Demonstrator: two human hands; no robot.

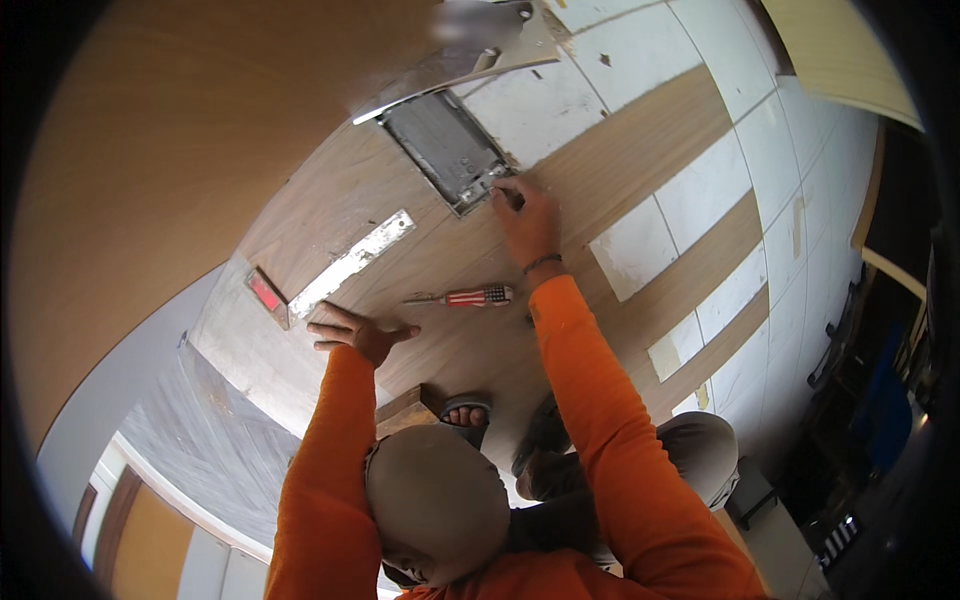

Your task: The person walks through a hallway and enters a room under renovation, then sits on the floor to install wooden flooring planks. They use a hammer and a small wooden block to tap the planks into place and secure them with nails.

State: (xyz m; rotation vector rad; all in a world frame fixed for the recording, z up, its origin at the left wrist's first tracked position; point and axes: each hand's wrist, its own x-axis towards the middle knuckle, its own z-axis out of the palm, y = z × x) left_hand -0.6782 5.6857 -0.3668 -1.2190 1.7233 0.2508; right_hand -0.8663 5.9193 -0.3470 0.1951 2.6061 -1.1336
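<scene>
On the pale brown wooden panel [445, 245], a flat silver metal strip [352, 262] lies beside the left hand [360, 335], fingers spread wide. A dark grey rectangular metal plate [440, 145] sits recessed; the right hand [530, 218] is at its corner, fingers narrowed, grip contents undeterminable.

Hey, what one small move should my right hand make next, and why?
I'd probably ease your right hand slightly back from the grey rectangular panel. Its curled fingers hide part of the panel's right-hand corner, and whether they pinch anything is unclear, so backing off might give a better look. Your left hand is spread over the wood-look floor.
</scene>
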